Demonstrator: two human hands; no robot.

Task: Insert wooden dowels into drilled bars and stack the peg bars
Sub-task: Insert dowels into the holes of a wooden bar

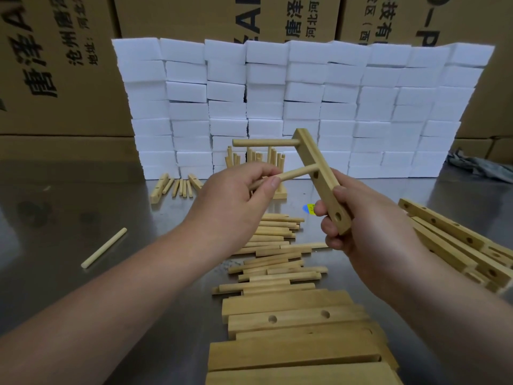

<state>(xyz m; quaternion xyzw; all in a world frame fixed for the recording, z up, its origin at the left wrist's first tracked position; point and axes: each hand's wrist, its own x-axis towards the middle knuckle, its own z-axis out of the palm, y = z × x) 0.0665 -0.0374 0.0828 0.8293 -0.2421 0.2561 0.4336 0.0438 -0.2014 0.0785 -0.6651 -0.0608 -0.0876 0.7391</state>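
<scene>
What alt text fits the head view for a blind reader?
The right hand holds a drilled wooden bar; the left hand grips the second dowel set in it. Loose dowels and bars lie on the metal table.

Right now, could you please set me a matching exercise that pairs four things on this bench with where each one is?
Things:
1. drilled bar
2. lone dowel
3. white blocks
4. dowel pile

Places:
a. stacked as a wall at the back
b. lying alone at the left of the table
c. held up in the air by the right hand
d. heaped in the middle of the table

Pairs: 1-c, 2-b, 3-a, 4-d
</scene>
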